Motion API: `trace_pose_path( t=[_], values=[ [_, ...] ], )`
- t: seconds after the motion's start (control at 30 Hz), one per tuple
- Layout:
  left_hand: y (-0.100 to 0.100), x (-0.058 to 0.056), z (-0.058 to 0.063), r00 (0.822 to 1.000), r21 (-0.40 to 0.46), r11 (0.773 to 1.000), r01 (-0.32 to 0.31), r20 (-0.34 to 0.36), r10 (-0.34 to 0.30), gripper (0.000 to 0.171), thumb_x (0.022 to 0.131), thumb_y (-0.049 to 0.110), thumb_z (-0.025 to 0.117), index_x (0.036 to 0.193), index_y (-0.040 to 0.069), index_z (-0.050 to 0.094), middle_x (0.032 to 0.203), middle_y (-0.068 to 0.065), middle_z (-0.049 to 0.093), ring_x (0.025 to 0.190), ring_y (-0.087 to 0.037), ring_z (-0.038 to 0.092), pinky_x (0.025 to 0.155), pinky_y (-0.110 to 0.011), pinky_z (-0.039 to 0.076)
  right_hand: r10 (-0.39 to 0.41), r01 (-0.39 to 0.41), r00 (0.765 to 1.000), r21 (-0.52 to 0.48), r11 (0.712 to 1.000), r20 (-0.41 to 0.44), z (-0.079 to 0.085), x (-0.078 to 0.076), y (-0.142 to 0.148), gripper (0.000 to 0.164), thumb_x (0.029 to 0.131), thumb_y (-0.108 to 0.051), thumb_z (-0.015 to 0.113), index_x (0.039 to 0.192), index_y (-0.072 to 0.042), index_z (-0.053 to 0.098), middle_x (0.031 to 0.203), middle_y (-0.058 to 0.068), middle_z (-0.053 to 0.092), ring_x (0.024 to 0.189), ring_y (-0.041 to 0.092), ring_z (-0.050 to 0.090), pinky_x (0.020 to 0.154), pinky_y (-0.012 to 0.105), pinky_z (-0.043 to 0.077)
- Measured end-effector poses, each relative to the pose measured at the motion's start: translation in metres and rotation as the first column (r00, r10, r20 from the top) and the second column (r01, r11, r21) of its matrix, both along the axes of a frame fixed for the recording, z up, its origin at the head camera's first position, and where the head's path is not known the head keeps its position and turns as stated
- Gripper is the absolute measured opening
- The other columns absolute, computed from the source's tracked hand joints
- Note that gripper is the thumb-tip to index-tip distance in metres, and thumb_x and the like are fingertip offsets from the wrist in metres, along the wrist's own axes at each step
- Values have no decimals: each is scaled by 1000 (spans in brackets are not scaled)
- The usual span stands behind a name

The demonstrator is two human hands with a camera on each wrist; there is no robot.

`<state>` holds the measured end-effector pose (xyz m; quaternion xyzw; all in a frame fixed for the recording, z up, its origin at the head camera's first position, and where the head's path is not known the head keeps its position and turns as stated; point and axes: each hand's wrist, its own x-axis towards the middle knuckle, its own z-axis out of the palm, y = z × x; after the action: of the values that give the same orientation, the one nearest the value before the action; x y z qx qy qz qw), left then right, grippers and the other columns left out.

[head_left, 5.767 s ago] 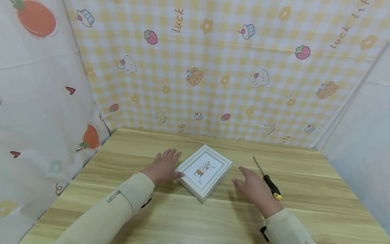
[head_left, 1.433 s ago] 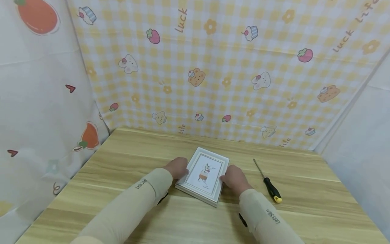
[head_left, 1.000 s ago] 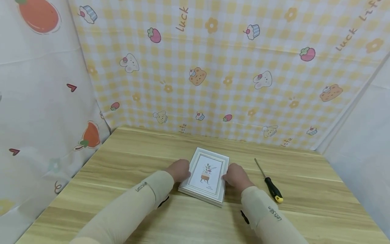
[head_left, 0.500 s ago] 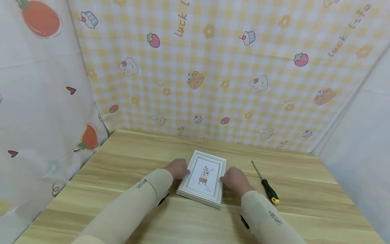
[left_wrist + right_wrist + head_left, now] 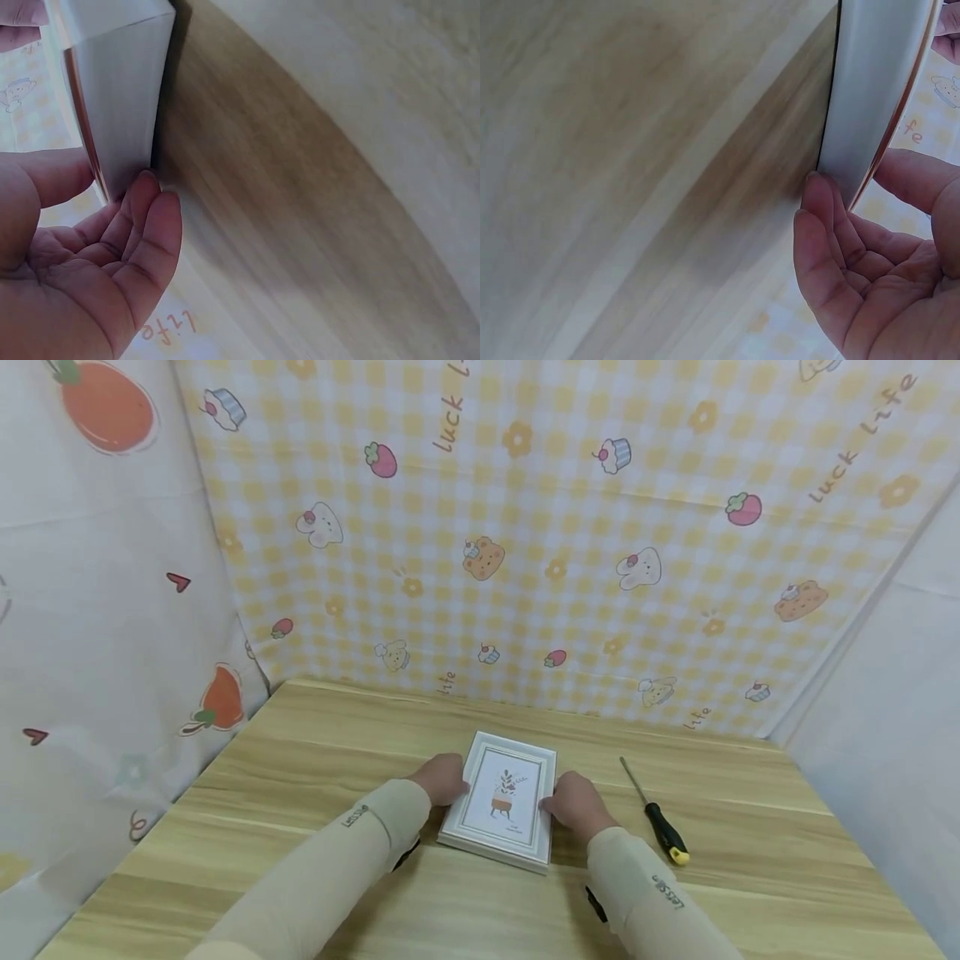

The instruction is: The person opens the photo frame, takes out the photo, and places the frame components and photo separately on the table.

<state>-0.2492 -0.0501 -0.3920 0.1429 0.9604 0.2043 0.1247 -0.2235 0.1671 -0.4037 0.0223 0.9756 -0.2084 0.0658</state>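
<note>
A white picture frame [image 5: 493,850] lies face up on the wooden table, its print showing a plant in an orange pot on legs. My left hand [image 5: 441,778] grips its left edge, thumb on the front rim. In the left wrist view the thumb of my left hand [image 5: 82,255] is on the face and the curled fingers are at the side wall. On the opposite edge my right hand [image 5: 577,803] pinches the frame the same way. The right wrist view has the fingertips of my right hand [image 5: 877,262] down by the tabletop.
To the right of the frame lies a screwdriver [image 5: 664,832] with a black and yellow handle, its shaft pointing away from me. A yellow checked cloth [image 5: 525,610] hangs behind the wooden table [image 5: 330,727], with white cloth [image 5: 112,652] along the left side.
Several seconds ago both hands were open, the left touching the diagonally lying frame. Since then both have gripped its sides and it has turned straighter. Over the last half second little moves.
</note>
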Motion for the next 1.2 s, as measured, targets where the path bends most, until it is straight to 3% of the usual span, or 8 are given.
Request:
trace_pose_path(
  t=[0.1, 0.27, 0.63, 0.87, 1.2],
  values=[
    [1, 1, -1, 1000, -27, 999, 20, -6, -20, 16, 92, 10, 62, 85, -5, 58, 78, -9, 57, 71, -20, 51, 80, -38, 49, 22, -22, 1000, 11, 1000, -8, 3, 2, 0, 38, 83, -14, 71, 55, -11, 45, 53, -1, 40, 50, 13, 38, 48, 24, 31],
    [2, 3, -2, 999, -65, 997, 42, -23, -44, 27, 93, 10, 61, 68, 3, 52, 68, -5, 50, 65, -18, 48, 73, -34, 48, 45, -45, 999, 4, 999, 1, 4, 3, 3, 36, 85, -14, 70, 57, -10, 48, 54, -1, 42, 51, 13, 39, 49, 24, 32],
    [6, 8, -5, 998, -43, 999, 29, -46, -31, 29, 91, 8, 61, 64, 4, 49, 66, -5, 48, 63, -18, 47, 71, -34, 47, 62, -61, 998, -16, 998, 30, 3, 1, 10, 25, 87, -15, 71, 67, -5, 59, 59, 1, 49, 57, 16, 46, 54, 25, 36],
    [7, 8, -5, 1000, -21, 1000, -1, -2, 1, 29, 92, 9, 61, 65, 5, 49, 64, -4, 47, 61, -18, 47, 64, -31, 44, 79, -79, 997, 1, 997, 18, 3, 1, 11, 27, 86, -17, 71, 66, -6, 58, 58, 0, 47, 56, 15, 44, 53, 25, 36],
    [6, 9, -5, 999, -3, 999, -43, 27, 43, 21, 93, 10, 60, 74, 2, 53, 68, -6, 49, 64, -18, 48, 65, -32, 44, 97, -98, 995, 9, 995, 11, 2, -2, 10, 31, 88, -18, 70, 63, -7, 55, 56, -1, 43, 55, 14, 42, 53, 25, 34]
  ],
)
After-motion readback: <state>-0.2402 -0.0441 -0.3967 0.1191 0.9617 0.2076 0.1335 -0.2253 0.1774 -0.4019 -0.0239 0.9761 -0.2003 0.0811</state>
